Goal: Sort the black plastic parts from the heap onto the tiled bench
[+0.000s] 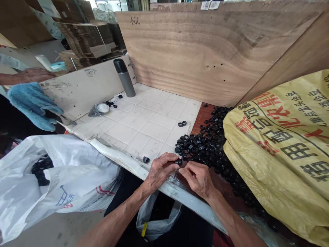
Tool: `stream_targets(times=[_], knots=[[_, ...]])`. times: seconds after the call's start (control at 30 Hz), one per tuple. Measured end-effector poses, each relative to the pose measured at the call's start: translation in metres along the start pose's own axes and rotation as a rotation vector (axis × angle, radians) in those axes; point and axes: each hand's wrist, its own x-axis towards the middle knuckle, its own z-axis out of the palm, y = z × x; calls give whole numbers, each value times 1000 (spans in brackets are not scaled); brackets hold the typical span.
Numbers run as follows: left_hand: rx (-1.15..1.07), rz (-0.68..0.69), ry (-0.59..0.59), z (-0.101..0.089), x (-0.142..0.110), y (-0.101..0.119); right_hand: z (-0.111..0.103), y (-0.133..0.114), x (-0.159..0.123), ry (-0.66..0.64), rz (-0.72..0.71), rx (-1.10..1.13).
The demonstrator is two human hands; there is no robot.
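My left hand (160, 171) and my right hand (196, 179) meet over the edge of a white tiled board (144, 127). Between their fingertips is a small black plastic ring (178, 162), partly hidden by my fingers. A large heap of similar black rings (208, 144) lies on a reddish-brown surface (203, 118), just beyond my right hand. Another black ring (146, 159) sits on the tiles near my left hand. A joined pair of rings (182, 124) lies farther away.
A steel flask (125, 78) stands on the board beside a plastic packet (99, 109). A yellow printed sack (277, 151) bulges at right, and a white bag (59, 175) holds black parts at left. A co-worker's hand (33, 75) rests near a blue towel (32, 106). Wooden boards (205, 51) stand behind.
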Motion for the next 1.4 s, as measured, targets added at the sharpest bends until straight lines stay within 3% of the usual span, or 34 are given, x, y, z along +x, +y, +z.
stream_targets(times=[0.27, 0.4, 0.53, 0.9, 0.97, 1.07, 1.27, 1.33, 1.4], knots=[[-19, 5, -45, 0, 0, 1, 2, 7, 1, 52, 19, -31], [-39, -5, -59, 0, 0, 1, 5, 8, 2, 60, -49, -11], [-67, -11, -58, 0, 0, 2, 7, 7, 2, 70, 18, -64], [-140, -185, -47, -1, -2, 7, 4, 3, 0, 66, -97, 30], [-131, -186, -50, -1, -2, 5, 6, 1, 0, 76, -58, 34], [-10, -44, -50, -1, -4, 0, 9, -1, 2, 62, 126, 121], [467, 490, -79, 4, -12, -17, 13, -8, 5, 28, 425, 484], [547, 540, -134, 7, -16, -16, 11, -10, 5, 18, 452, 534], [592, 504, -164, 9, -19, -11, 4, -9, 6, 13, 459, 529]])
